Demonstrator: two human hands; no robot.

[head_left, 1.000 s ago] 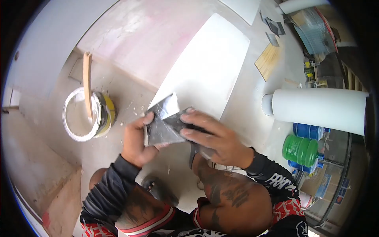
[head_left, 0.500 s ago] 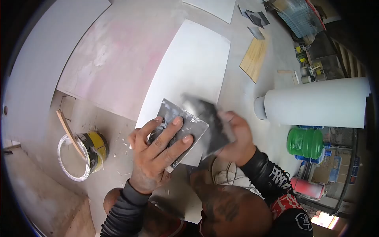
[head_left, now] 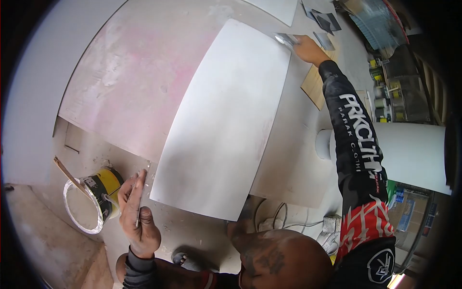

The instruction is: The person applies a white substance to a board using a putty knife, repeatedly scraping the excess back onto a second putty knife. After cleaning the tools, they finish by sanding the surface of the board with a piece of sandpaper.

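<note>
A long white panel [head_left: 221, 115] lies in front of me. My right hand [head_left: 309, 49] is stretched out to its far right corner, closed on a flat metal scraper [head_left: 285, 38] whose blade is at the panel's edge. Near the panel's near left corner is my left hand [head_left: 138, 216], with its fingers together and its thumb bent. A thin plate [head_left: 138, 222] shows almost edge-on in that hand, mostly hidden by the fingers. Just left of it stands a black and yellow bucket [head_left: 109, 185] of pale paste, with a wooden stick [head_left: 70, 172] leaning in it.
A pinkish-white board [head_left: 120, 82] lies left of the panel. Beyond my right hand are a wooden board [head_left: 315, 89], a grey plate [head_left: 325, 41] and dark sheets [head_left: 326, 20]. A white cylinder [head_left: 414, 149] stands at right, partly behind my sleeve. Cables [head_left: 281, 214] lie near my knee.
The two plates, held together before, are now apart. My right hand has moved far forward and right to the panel's corner; my left has moved left and down beside the bucket.
</note>
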